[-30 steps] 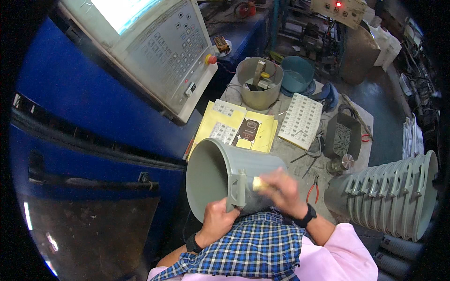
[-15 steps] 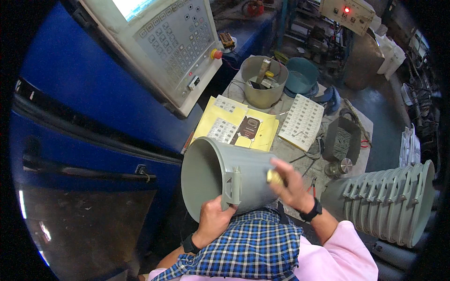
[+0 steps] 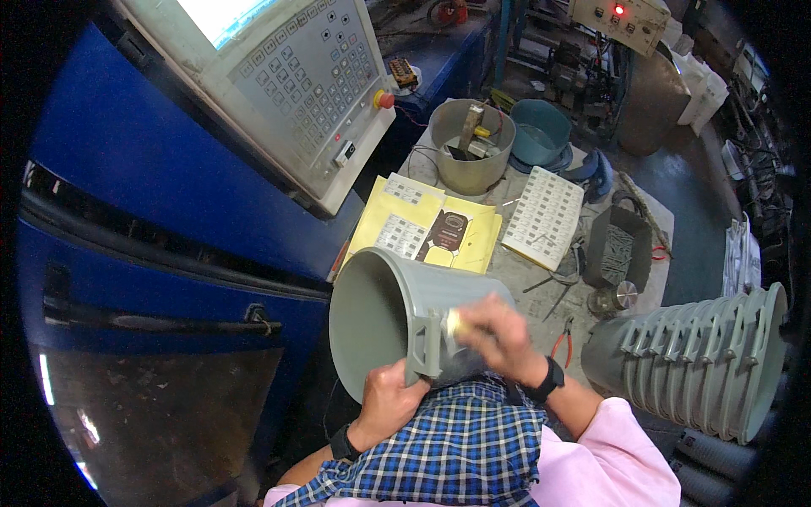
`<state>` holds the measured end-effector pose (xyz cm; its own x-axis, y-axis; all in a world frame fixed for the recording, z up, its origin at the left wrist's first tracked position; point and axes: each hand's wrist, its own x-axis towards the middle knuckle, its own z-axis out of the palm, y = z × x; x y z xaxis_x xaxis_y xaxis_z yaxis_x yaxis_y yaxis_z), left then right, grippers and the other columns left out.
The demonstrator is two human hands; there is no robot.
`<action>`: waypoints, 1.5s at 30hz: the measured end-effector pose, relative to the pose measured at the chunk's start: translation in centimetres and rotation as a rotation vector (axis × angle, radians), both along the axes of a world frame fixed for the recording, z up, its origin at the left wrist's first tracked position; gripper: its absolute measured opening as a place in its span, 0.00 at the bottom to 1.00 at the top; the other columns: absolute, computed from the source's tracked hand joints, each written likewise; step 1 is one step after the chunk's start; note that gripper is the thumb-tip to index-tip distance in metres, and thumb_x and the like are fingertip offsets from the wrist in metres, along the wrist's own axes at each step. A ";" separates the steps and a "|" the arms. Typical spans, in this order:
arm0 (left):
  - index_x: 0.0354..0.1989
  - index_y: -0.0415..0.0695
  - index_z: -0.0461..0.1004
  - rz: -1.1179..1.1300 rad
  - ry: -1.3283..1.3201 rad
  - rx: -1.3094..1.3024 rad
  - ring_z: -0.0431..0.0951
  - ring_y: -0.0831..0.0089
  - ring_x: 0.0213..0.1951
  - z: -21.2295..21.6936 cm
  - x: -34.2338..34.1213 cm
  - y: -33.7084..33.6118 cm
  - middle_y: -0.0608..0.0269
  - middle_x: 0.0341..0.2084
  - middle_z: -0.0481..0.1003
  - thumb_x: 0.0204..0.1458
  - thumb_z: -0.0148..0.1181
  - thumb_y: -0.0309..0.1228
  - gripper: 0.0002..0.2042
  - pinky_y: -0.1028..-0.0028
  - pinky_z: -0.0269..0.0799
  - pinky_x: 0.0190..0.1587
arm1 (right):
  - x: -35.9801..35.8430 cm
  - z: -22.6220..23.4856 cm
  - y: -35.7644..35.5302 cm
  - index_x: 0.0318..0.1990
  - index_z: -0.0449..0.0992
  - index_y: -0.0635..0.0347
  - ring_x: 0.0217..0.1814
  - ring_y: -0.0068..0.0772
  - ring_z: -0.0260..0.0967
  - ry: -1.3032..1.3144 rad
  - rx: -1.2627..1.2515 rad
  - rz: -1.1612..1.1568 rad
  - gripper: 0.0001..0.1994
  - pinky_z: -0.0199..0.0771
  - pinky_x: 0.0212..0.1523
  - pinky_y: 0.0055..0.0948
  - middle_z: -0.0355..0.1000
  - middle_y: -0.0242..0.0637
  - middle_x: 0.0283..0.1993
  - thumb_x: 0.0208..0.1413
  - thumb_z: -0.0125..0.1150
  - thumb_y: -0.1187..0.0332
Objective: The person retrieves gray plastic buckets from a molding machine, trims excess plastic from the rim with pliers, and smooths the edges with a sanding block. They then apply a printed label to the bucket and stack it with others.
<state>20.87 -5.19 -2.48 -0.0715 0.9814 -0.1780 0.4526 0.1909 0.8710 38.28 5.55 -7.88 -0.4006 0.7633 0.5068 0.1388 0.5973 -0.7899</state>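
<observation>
A grey plastic bucket (image 3: 460, 283) lies on its side at my lap, its open mouth facing left. My left hand (image 3: 389, 400) is closed on the rim, just below the handle lug (image 3: 427, 345). Over the outer wall, near that lug, my right hand (image 3: 500, 340) is blurred by motion. Its fingers are closed on a small yellow wad (image 3: 457, 323), whose exact kind I cannot make out. The wad is at or very near the bucket's surface.
Stacked grey buckets (image 3: 710, 363) lie on the right. The table holds yellow sheets (image 3: 397, 211), a label sheet (image 3: 545, 218), red-handled pliers (image 3: 564, 342), a box of metal pins (image 3: 621, 249) and a tool-filled bucket (image 3: 473, 173). A control panel (image 3: 296, 93) stands left.
My right hand with the yellow wad has moved left along the bucket's wall toward the handle lug. My left hand keeps its hold on the rim.
</observation>
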 end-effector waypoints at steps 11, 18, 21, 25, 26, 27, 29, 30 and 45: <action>0.31 0.37 0.75 0.033 0.050 -0.061 0.74 0.48 0.26 0.2 -0.3 0.2 0.44 0.23 0.74 0.43 0.58 0.25 0.07 0.63 0.68 0.27 | 3.8 0.2 3.0 0.46 0.66 0.63 0.43 0.24 0.68 0.034 -0.444 -0.137 0.13 0.68 0.44 0.23 0.70 0.35 0.41 0.54 0.58 0.73; 0.31 0.36 0.74 0.005 0.047 -0.059 0.75 0.49 0.26 0.1 -0.1 0.4 0.44 0.22 0.73 0.42 0.58 0.23 0.07 0.63 0.69 0.27 | 2.2 1.7 -2.6 0.38 0.73 0.61 0.33 0.34 0.72 0.050 -0.017 0.190 0.18 0.67 0.33 0.29 0.75 0.38 0.34 0.38 0.72 0.70; 0.31 0.36 0.74 -0.017 0.051 -0.088 0.75 0.49 0.26 0.1 0.1 0.4 0.44 0.22 0.73 0.43 0.57 0.24 0.07 0.63 0.69 0.27 | 2.1 1.5 -2.9 0.38 0.73 0.61 0.33 0.34 0.72 0.024 0.024 0.188 0.17 0.67 0.33 0.29 0.75 0.38 0.34 0.38 0.71 0.71; 0.31 0.38 0.75 -0.087 0.083 -0.049 0.75 0.49 0.26 0.3 0.1 0.2 0.45 0.23 0.73 0.43 0.57 0.24 0.07 0.62 0.69 0.27 | 1.8 0.8 -2.0 0.37 0.73 0.61 0.34 0.35 0.72 0.054 0.045 0.068 0.17 0.68 0.35 0.31 0.75 0.39 0.34 0.37 0.71 0.71; 0.31 0.38 0.75 -0.119 0.094 -0.022 0.75 0.49 0.26 0.3 0.1 0.1 0.45 0.23 0.74 0.43 0.56 0.24 0.07 0.62 0.69 0.27 | 1.6 0.6 -1.2 0.37 0.74 0.61 0.33 0.37 0.72 0.060 0.014 -0.075 0.15 0.69 0.37 0.31 0.75 0.40 0.34 0.39 0.70 0.71; 0.31 0.39 0.75 -0.153 0.105 0.006 0.75 0.49 0.26 0.4 0.1 0.0 0.45 0.23 0.74 0.43 0.56 0.24 0.06 0.61 0.69 0.27 | 1.4 0.4 0.0 0.37 0.74 0.63 0.33 0.31 0.71 -0.007 -0.133 -0.243 0.12 0.69 0.36 0.28 0.74 0.37 0.33 0.45 0.67 0.70; 0.30 0.39 0.75 -0.172 0.107 -0.010 0.75 0.50 0.26 0.7 0.2 -0.1 0.47 0.23 0.74 0.43 0.56 0.24 0.06 0.61 0.69 0.27 | 1.1 0.1 3.2 0.39 0.73 0.63 0.32 0.25 0.69 0.145 -0.403 -0.312 0.11 0.68 0.34 0.24 0.74 0.35 0.33 0.49 0.64 0.70; 0.30 0.39 0.75 -0.186 0.114 -0.027 0.75 0.50 0.27 0.9 0.3 -0.1 0.47 0.23 0.74 0.43 0.56 0.24 0.06 0.61 0.69 0.27 | 1.1 0.1 4.0 0.40 0.73 0.64 0.32 0.21 0.68 0.200 -0.548 -0.367 0.11 0.68 0.33 0.23 0.74 0.33 0.33 0.51 0.62 0.70; 0.28 0.40 0.73 -0.287 0.197 0.004 0.75 0.52 0.28 1.1 -0.1 -0.3 0.52 0.24 0.74 0.42 0.54 0.23 0.04 0.62 0.70 0.28 | 2.9 6.0 -1.5 0.34 0.76 0.64 0.28 0.26 0.69 -0.072 -0.407 0.241 0.08 0.67 0.29 0.25 0.71 0.35 0.26 0.45 0.66 0.74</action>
<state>20.77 -5.53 -1.35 0.1744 0.9672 -0.1845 0.6469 0.0287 0.7620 41.19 4.06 -1.92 -0.6135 0.7753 0.1505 0.0975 0.2634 -0.9597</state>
